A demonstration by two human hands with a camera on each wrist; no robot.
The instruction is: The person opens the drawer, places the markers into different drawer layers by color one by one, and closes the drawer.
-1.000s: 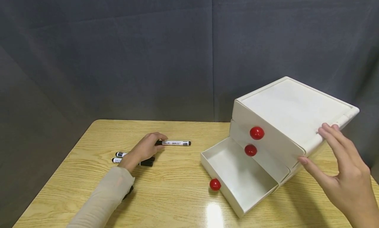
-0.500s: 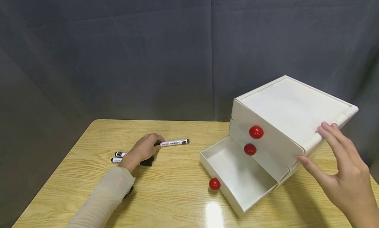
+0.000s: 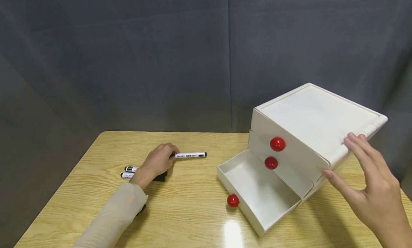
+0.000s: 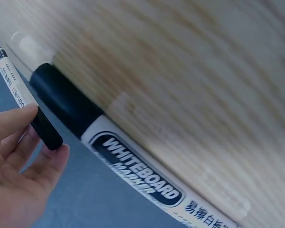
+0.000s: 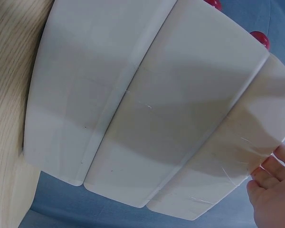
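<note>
My left hand (image 3: 160, 157) pinches a whiteboard marker (image 3: 191, 155) by its black cap end, between thumb and fingers. The white barrel points right in the head view; in the left wrist view the same marker (image 4: 14, 83) appears at the left, above the fingers. My right hand (image 3: 374, 183) rests on the near right top edge of a white drawer unit (image 3: 322, 122), fingers on top and thumb at the front corner. Its bottom drawer (image 3: 257, 187) is pulled out, with nothing visible inside. The two upper drawers are closed, each with a red round knob (image 3: 278, 144).
Two more markers (image 3: 130, 169) lie side by side under my left wrist. Another dark end (image 3: 141, 209) shows beside the sleeve, mostly hidden. A large marker (image 4: 128, 166) crosses the left wrist view. The wooden table (image 3: 186, 219) ends at a dark grey curtain (image 3: 161, 62).
The marker in my left hand tipped up slightly at its far end, then came back nearly level. Both hands otherwise stay almost in place, and the drawer unit has not moved.
</note>
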